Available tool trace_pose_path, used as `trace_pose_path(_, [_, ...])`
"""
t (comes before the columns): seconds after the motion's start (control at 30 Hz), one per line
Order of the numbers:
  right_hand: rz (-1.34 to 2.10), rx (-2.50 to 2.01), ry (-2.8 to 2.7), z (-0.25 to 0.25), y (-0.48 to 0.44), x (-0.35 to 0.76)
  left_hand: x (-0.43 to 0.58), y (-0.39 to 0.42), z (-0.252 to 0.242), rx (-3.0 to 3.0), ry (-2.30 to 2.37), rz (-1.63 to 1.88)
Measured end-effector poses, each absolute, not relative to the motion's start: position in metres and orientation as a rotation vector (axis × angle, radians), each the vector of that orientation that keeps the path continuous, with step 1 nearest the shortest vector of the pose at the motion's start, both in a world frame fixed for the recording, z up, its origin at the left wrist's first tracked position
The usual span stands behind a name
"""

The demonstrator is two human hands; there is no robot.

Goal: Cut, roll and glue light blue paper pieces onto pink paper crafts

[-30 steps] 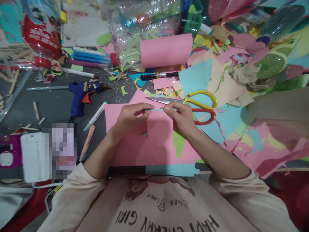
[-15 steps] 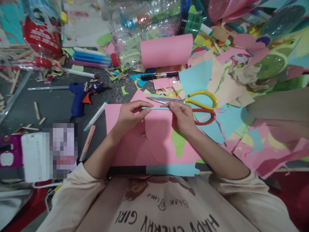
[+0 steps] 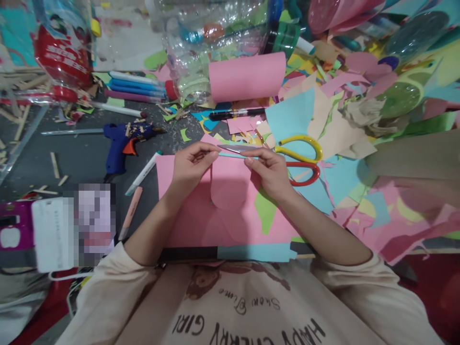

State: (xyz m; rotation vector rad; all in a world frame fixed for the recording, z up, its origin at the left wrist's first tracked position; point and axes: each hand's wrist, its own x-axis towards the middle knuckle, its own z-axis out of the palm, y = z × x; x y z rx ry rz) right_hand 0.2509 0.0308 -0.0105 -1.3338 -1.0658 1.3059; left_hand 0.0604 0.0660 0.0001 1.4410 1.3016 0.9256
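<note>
A thin light-blue paper strip (image 3: pixel 233 155) stretches between my two hands over a pink paper sheet (image 3: pixel 187 225). My left hand (image 3: pixel 192 165) pinches its left end between thumb and fingers. At the other end, my right hand (image 3: pixel 269 170) grips it the same way. Directly below the strip shows a pink paper piece (image 3: pixel 230 187) with a rounded lower edge; I cannot tell whether it is joined to the strip. Scissors (image 3: pixel 304 143) with one yellow and one red handle lie behind and beside my right hand, partly hidden by it. A green paper scrap (image 3: pixel 265 213) rests under my right wrist.
A blue glue gun (image 3: pixel 117 148) and two markers (image 3: pixel 143 172) lie to the left. Behind are a pink paper roll (image 3: pixel 247 76), a black pen (image 3: pixel 237 113) and clear plastic bottles (image 3: pixel 183 48). Coloured paper scraps (image 3: pixel 345 124) cover the right side.
Both hands have shifted slightly away from me, carrying the strip. The rounded pink piece below the strip shows more plainly now. The scissors have stayed in place.
</note>
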Motion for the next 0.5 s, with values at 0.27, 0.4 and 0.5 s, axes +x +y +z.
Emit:
trace_pose_path(0.27, [1.419, -1.11, -0.941, -0.014, 0.031, 0.247, 0.046, 0.079, 0.007, 1.381, 1.46, 1.362])
trace_pose_path(0.4, [1.434, -1.19, -1.057, -0.006, 0.03, 0.249, 0.031, 0.085, 0.034, 1.341, 1.373, 1.561])
trace_pose_path(0.5, [1.358, -1.249, -1.462, 0.011, 0.027, 0.255, 0.023, 0.08, 0.053, 1.367, 1.357, 1.483])
